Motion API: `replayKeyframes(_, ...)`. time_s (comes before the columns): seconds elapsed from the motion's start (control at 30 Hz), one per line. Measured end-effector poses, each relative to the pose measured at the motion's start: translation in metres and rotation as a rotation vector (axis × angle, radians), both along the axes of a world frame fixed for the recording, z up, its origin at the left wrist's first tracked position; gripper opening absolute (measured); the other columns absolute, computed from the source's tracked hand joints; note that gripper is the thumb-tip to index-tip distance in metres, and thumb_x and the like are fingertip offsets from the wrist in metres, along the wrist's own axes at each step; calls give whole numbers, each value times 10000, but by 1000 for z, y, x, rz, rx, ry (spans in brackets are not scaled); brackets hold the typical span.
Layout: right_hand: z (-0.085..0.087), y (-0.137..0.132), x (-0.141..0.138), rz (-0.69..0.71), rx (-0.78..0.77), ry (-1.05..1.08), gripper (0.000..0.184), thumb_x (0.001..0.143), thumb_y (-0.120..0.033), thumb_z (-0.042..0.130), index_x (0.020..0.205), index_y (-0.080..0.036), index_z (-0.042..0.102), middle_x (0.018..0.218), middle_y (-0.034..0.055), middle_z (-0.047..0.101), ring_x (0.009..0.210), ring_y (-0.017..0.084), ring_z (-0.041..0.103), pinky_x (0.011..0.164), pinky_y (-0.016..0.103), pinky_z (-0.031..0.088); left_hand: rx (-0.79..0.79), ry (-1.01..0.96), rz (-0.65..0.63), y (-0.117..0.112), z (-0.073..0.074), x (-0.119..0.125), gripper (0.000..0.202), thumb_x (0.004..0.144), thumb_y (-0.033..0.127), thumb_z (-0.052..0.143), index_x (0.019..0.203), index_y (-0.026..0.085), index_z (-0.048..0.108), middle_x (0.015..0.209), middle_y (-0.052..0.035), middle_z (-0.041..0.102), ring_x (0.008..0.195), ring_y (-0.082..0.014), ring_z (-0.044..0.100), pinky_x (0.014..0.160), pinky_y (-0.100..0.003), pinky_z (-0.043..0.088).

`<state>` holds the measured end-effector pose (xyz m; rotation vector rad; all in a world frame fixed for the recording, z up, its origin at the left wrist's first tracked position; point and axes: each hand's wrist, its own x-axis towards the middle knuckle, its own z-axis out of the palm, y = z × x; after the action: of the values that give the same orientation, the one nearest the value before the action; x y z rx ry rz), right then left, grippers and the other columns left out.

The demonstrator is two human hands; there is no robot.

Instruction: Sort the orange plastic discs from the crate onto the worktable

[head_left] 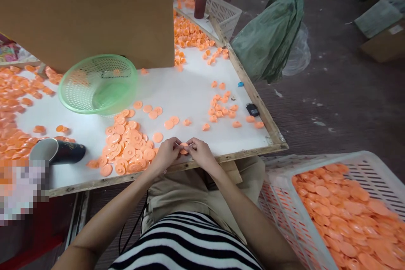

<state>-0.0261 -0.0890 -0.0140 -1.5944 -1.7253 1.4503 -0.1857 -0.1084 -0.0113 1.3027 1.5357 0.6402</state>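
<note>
At the table's near edge, my left hand (168,152) and my right hand (199,152) meet with fingertips pinched on one small orange plastic disc (184,148). Both hands grip it from opposite sides. My fingers cover part of its rim, so its underside is hidden. Just left of my left hand lies a heap of flat round orange discs (129,147), with several single discs (157,137) spread beyond it. Ahead and to the right of my right hand, small orange cup-shaped pieces (218,112) are scattered on the white tabletop (186,88).
A green mesh basket (98,84) stands behind the heap, before a large cardboard box (95,12). A dark cup (68,152) lies on its side at left. A black object (252,109) sits by the wooden rim. At lower right, a white crate (357,160) holds orange discs.
</note>
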Motion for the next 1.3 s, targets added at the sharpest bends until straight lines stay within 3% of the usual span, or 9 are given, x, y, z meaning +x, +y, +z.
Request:
replayKeyframes(0.13, -1, 7, 3, -28, -159, 111, 154, 828, -273, 675, 813, -198, 542, 629, -10, 674, 491, 128, 606, 471, 202, 434, -98, -116, 5, 11, -4, 0, 127, 800, 287, 625, 790, 173, 567, 567, -13, 646, 471, -139, 590, 482, -227, 441)
replayKeyframes(0.23, 0, 11, 1, -17, -238, 111, 161, 838, -227, 655, 785, -201, 506, 533, -36, 630, 394, 109, 553, 428, 189, 403, -148, -137, -21, 15, -4, -1, 137, 792, 279, 635, 769, 177, 547, 551, -10, 640, 452, -138, 583, 468, -231, 447)
replayKeyframes(0.43, 4, 16, -2, -23, -325, 84, 181, 831, -114, 604, 750, -210, 475, 479, -51, 600, 359, 107, 525, 397, 186, 379, -156, -50, -10, 17, -5, 3, 96, 800, 181, 563, 714, 182, 519, 546, -1, 621, 426, -117, 552, 426, -206, 390)
replayKeyframes(0.7, 4, 23, -10, -92, -514, 134, 171, 837, -79, 557, 788, -208, 456, 484, -43, 606, 312, 95, 443, 320, 178, 275, -319, 59, -31, 30, 3, 7, 146, 724, 50, 586, 692, 168, 506, 532, 26, 581, 397, -104, 549, 402, -185, 376)
replayKeyframes(0.93, -7, 13, -10, -110, -370, 162, 151, 817, -89, 552, 790, -214, 472, 515, -47, 610, 379, 110, 507, 385, 191, 352, -250, 21, 28, 25, -1, 6, 136, 755, 99, 592, 687, 173, 499, 504, 21, 569, 399, -122, 555, 403, -197, 382)
replayKeyframes(1.13, -6, 5, -12, -123, -46, 122, 64, 823, -147, 536, 839, -210, 532, 589, -15, 644, 583, 157, 625, 544, 227, 432, -49, -21, 78, 15, -3, 16, 108, 833, 246, 543, 750, 184, 513, 505, 24, 571, 397, -113, 513, 439, -213, 377)
replayKeyframes(1.23, 1, -3, 11, -175, 106, 111, 79, 853, -246, 521, 899, -209, 574, 632, 7, 667, 638, 181, 646, 606, 255, 456, 86, 11, 83, 0, 0, 23, 164, 869, 331, 512, 916, 182, 563, 660, 0, 633, 503, -122, 556, 499, -224, 402)
replayKeyframes(1.3, 6, -12, 50, -289, 230, 62, 194, 885, -343, 491, 978, -209, 596, 685, 30, 686, 647, 193, 649, 626, 278, 468, 165, 58, 55, -11, 2, 24, 220, 869, 337, 520, 1022, 188, 571, 794, -20, 658, 600, -125, 578, 553, -228, 417)
